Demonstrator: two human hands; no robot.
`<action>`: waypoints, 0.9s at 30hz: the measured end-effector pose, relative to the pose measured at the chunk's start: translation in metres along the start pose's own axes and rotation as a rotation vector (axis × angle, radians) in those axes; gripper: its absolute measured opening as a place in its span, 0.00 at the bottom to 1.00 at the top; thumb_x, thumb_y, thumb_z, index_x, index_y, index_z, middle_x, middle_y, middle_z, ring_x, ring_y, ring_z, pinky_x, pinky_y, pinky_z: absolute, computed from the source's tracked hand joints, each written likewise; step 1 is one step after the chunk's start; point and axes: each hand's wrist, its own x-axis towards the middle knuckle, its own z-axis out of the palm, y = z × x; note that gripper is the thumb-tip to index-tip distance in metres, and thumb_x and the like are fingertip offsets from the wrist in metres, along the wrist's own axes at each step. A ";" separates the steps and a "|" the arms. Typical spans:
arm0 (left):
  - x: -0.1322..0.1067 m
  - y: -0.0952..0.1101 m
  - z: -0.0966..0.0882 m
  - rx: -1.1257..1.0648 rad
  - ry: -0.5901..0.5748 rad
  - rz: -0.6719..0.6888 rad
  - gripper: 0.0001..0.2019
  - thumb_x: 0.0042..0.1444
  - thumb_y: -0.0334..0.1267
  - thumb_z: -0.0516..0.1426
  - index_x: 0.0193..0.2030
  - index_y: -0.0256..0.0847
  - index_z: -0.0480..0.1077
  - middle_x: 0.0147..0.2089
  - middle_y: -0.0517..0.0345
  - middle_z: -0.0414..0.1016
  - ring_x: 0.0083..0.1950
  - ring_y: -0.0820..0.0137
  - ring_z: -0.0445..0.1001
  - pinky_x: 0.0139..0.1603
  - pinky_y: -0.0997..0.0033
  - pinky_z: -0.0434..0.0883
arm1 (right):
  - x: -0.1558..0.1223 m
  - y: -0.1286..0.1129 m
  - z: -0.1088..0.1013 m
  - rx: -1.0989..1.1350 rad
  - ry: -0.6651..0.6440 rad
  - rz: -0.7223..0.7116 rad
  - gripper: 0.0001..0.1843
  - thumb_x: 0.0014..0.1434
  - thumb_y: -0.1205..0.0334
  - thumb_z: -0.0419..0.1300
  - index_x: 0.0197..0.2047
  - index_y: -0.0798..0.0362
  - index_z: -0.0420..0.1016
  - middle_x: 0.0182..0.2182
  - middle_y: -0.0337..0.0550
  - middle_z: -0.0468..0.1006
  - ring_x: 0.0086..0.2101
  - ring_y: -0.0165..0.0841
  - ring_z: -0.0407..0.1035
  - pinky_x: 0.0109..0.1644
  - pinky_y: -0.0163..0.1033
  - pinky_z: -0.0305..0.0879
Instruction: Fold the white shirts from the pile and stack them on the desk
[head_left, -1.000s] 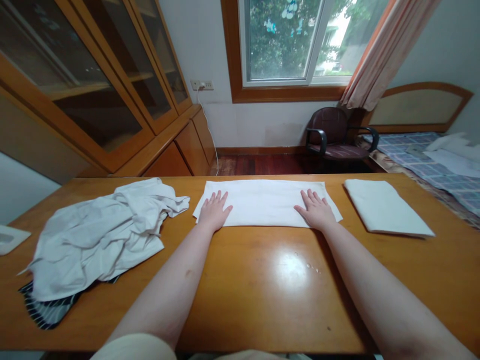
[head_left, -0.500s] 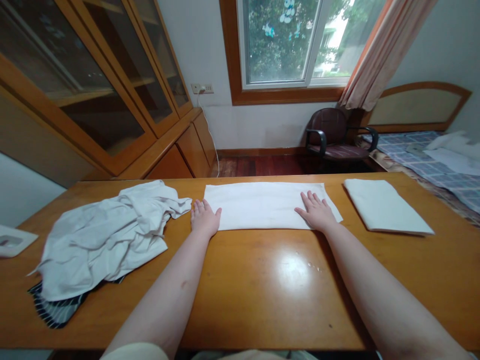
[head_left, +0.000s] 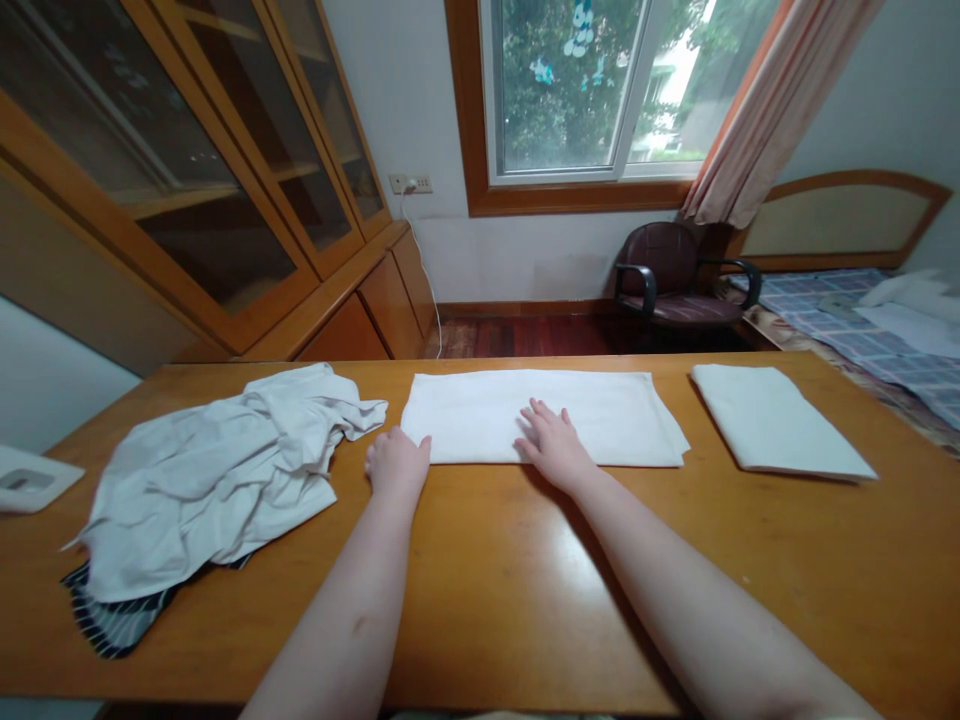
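A long folded white cloth (head_left: pixel 600 415) lies across the far middle of the wooden table (head_left: pixel 525 580). My left hand (head_left: pixel 396 466) sits at the cloth's left near corner. Its fingers are curled in and the thumb touches the cloth's edge. My right hand (head_left: pixel 553 447) lies flat on the middle of the cloth, near its front edge, with the fingers stretched out and slightly apart. Both forearms reach forward over the table.
A crumpled white garment (head_left: pixel 217 470) lies at the left on top of a dark striped cloth (head_left: pixel 105 622). A second folded white cloth (head_left: pixel 780 430) is at the right. A white object (head_left: pixel 30 478) sits at the left edge. Beyond the table are a dark armchair (head_left: pixel 671 275), a bed (head_left: pixel 862 325) and a glass-fronted cabinet (head_left: pixel 225 200).
My left hand slid off the cloth to its left corner and curled shut. My right hand moved left from the cloth's right end to its middle.
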 end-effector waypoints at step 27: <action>-0.020 0.078 0.041 -1.807 0.137 -0.322 0.19 0.58 0.38 0.54 0.56 0.36 0.66 0.57 0.47 0.70 0.55 0.67 0.72 0.52 0.70 0.71 | 0.003 0.001 0.008 0.031 -0.111 -0.034 0.32 0.62 0.49 0.47 0.67 0.52 0.53 0.66 0.47 0.49 0.65 0.39 0.41 0.66 0.54 0.34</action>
